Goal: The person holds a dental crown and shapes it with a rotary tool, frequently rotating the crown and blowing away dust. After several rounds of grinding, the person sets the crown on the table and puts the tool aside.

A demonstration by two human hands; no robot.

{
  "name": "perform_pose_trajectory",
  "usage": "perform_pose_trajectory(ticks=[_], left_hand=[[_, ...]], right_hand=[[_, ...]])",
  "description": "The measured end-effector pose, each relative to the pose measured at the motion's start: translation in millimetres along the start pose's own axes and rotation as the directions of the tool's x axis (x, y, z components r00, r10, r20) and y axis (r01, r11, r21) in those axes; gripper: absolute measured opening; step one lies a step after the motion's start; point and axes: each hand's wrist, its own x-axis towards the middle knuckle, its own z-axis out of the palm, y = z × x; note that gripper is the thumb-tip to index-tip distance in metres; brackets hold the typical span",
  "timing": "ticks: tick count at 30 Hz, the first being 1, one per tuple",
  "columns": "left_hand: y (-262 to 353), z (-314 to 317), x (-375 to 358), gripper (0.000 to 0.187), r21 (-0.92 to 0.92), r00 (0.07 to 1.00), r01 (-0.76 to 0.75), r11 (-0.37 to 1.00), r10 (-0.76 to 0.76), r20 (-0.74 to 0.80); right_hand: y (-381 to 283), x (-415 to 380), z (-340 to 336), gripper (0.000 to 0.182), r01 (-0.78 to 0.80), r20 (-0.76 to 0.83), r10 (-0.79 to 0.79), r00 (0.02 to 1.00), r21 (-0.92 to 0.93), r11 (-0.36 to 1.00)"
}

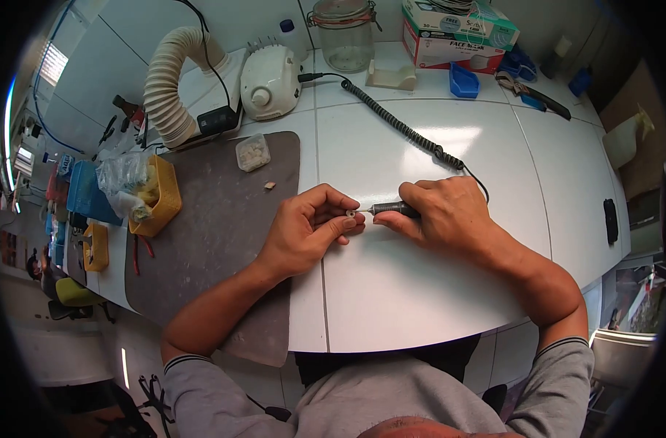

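Note:
My left hand (303, 230) pinches a small pale piece (352, 214) between thumb and fingers, above the white tabletop. My right hand (449, 217) is wrapped round a dark rotary handpiece (395, 209), whose thin metal tip points left and meets the small piece or lies right at it. From the handpiece side, a black coiled cord (398, 124) runs back to a white control unit (269, 82). A small clear tub (253, 153) of pale pieces stands on the grey mat (223, 219), with one loose beige piece (270, 186) near it.
Back left is a ribbed hose (161, 87). Yellow baskets (165, 196) and red-handled pliers (136, 254) lie left. Along the back stand a glass jar (344, 40), mask boxes (453, 44) and a blue tray (464, 82). A black object (610, 222) lies far right; another person sits far left.

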Motion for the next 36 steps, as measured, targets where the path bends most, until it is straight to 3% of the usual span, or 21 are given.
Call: perform_pose_trajectory(ticks=[36], left_hand=[[-0.7,0.6,-1.2,0.017,0.008,1.000,-0.013,1.000,0.013,-0.020]], right_hand=[[0.5,0.5,-2.1,0.070,0.030,0.005,-0.030,1.000,-0.025,0.999]])
